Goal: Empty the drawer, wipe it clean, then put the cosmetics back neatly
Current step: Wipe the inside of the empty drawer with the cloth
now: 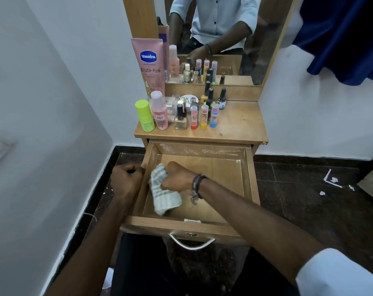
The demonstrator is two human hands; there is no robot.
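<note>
Our right hand [177, 176] has its grip tight on a striped cloth [163, 193], pressed low in the left part of the open drawer [250, 178]. Our left hand [126, 180] has its grip closed on the drawer's left wall. The cosmetics [181, 114] stand on the surface [241, 122] above.

I'm facing a small wooden dressing table [241, 124] with a mirror [256, 39], tucked against white walls [64, 71]. Dark speckled floor [298, 199] below, blue curtain [341, 35] hanging on my right.
</note>
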